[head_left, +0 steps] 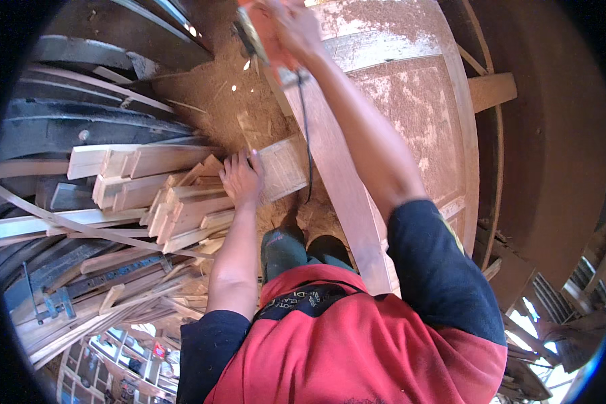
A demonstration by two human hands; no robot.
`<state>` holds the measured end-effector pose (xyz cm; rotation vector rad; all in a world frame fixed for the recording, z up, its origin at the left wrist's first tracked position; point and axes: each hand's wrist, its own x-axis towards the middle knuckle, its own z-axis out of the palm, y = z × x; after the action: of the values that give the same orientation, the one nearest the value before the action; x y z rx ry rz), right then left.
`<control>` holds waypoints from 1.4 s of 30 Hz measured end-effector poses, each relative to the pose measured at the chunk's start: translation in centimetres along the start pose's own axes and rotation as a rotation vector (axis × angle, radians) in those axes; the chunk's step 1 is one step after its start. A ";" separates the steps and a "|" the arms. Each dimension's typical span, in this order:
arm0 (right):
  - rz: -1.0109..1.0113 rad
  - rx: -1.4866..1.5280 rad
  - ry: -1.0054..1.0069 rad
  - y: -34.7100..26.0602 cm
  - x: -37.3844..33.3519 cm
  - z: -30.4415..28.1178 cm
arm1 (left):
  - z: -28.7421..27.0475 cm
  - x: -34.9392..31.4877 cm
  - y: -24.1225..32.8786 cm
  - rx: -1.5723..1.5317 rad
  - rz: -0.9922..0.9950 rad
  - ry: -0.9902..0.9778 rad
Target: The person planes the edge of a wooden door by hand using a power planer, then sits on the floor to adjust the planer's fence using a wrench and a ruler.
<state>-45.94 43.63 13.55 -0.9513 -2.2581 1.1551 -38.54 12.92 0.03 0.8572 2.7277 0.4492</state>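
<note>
Left hand (241,176) presses flat on a wood block (283,168); right hand (293,27) grips a half-cropped orange tool (259,30).

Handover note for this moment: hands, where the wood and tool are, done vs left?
Left hand: flat on a short wood block, steadying it on the sawdust-covered bench.
Right hand: gripping an orange power tool at the far end; its black cord trails back over the block.
Long plank lies beside the block. Stack of cut pieces to the left.
Done: many pieces cut and stacked. Left: the block under the left hand.
</note>
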 end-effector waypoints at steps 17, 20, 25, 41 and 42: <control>1.062 0.215 0.691 -5.3 -57.2 -26.6 | 1.1 0.2 1.8 0.077 0.192 0.082; 1.049 0.395 0.896 -7.7 -60.8 -27.2 | -0.3 1.1 9.2 -0.004 0.516 0.048; 0.942 0.430 1.119 -9.4 -70.5 -27.3 | 3.9 1.3 15.0 0.099 0.808 0.032; 0.909 0.532 2.176 5.5 -98.5 -20.9 | 24.6 -10.3 20.4 0.345 0.940 0.110; 0.927 0.545 2.234 6.3 -98.8 -20.0 | 26.0 -12.0 20.5 0.330 1.040 0.193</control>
<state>35.61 -15.91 13.28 -1.5886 0.2824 0.1973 -10.13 27.41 -14.86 2.4129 2.3075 0.2432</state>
